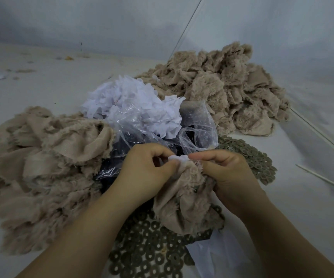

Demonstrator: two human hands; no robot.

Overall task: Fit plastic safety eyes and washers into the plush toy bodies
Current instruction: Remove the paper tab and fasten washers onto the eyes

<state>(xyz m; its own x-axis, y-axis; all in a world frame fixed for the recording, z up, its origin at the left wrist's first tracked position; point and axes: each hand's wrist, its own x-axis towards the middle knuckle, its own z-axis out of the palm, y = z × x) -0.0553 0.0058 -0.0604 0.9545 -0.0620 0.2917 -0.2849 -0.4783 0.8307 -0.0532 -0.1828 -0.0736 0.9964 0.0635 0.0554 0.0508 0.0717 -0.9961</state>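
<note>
Both hands, left (148,169) and right (228,169), pinch a small white patch (179,158) atop the plush body (184,199) over the washers (152,255); probably mid-fitting; next, seat a washer squarely.

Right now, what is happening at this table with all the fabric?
A person holds one tan plush body in both hands. The left hand and right hand pinch a small white piece at its top edge. More plush bodies lie heaped behind, with grey washers spread below and a clear plastic bag nearby.
</note>
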